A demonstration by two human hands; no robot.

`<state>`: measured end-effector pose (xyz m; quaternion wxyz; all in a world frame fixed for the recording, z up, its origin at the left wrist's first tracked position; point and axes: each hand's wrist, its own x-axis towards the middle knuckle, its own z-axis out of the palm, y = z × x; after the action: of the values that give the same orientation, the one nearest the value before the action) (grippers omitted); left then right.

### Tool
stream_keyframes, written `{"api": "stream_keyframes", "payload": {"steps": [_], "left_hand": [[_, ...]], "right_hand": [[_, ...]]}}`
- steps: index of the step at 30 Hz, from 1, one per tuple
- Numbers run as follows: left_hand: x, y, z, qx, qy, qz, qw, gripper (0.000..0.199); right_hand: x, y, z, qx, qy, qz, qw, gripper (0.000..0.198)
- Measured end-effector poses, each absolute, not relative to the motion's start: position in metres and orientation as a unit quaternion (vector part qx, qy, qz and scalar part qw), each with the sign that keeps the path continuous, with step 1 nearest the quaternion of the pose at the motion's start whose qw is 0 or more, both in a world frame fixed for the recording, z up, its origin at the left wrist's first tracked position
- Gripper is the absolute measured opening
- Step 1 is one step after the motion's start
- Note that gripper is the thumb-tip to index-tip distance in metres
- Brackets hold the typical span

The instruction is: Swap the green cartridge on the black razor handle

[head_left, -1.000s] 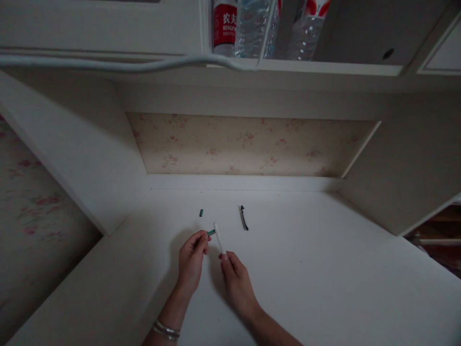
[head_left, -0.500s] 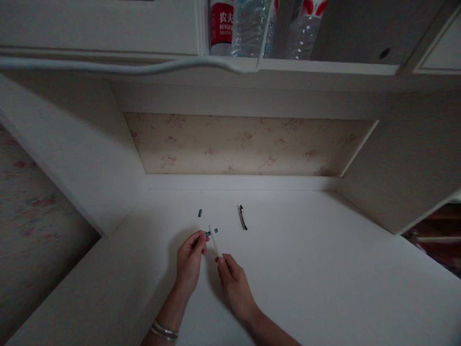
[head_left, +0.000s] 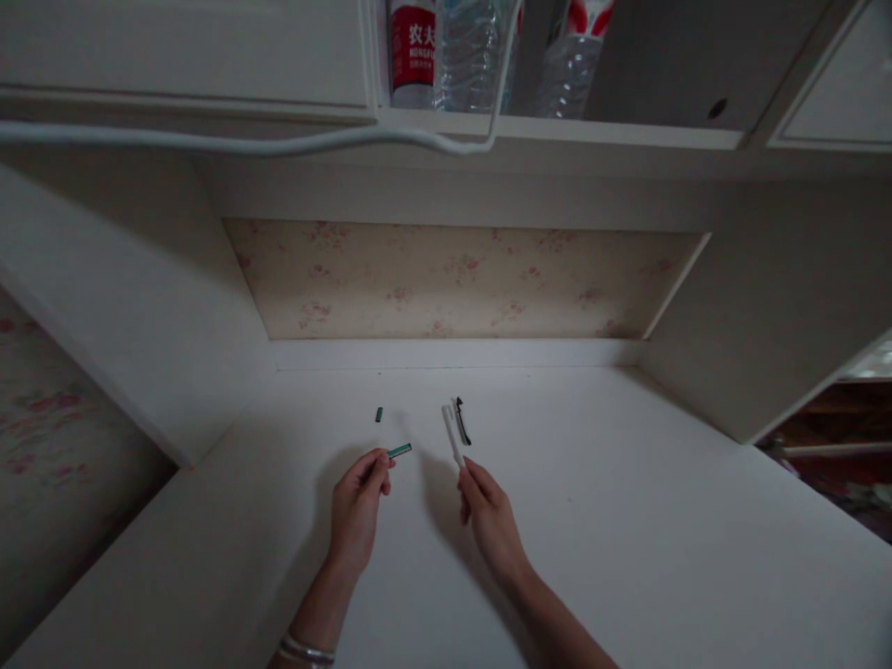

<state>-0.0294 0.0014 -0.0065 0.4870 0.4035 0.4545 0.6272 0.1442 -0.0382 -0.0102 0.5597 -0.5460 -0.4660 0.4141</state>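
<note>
Here, left grip pinches 1 green strip, right grip 1 white stick.

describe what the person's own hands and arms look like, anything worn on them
The ungloved left hand leads to a sleeveless forearm ringed near the bottom edge by shiny, silver-coloured, metal-looking bangles, apparently two narrow bands. The ungloved right hand and its forearm show no sleeve or jewellery in view.
</note>
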Motion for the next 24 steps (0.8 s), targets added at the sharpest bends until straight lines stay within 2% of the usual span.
{"api": "stream_keyframes", "payload": {"steps": [3, 6, 8, 17, 24], "left_hand": [[-0.029, 0.002, -0.006, 0.391, 0.452, 0.628, 0.498, 0.034], [-0.027, 0.002, -0.007, 0.387, 0.451, 0.628, 0.502, 0.035], [-0.027, 0.003, -0.008, 0.392, 0.45, 0.627, 0.501, 0.035], [-0.029, 0.002, -0.008, 0.422, 0.464, 0.593, 0.504, 0.036], [-0.028, 0.001, -0.004, 0.42, 0.479, 0.579, 0.509, 0.039]], "right_hand": [[0.183, -0.023, -0.009, -0.604, -0.522, 0.306, 0.518, 0.041], [0.23, 0.0, -0.01, -0.7, -0.587, 0.148, 0.379, 0.04], [0.26, 0.015, -0.01, -0.738, -0.571, 0.11, 0.343, 0.04], [0.339, 0.046, -0.012, -0.858, -0.478, 0.054, 0.179, 0.034], [0.347, 0.058, -0.018, -0.881, -0.449, 0.056, 0.134, 0.036]]}}
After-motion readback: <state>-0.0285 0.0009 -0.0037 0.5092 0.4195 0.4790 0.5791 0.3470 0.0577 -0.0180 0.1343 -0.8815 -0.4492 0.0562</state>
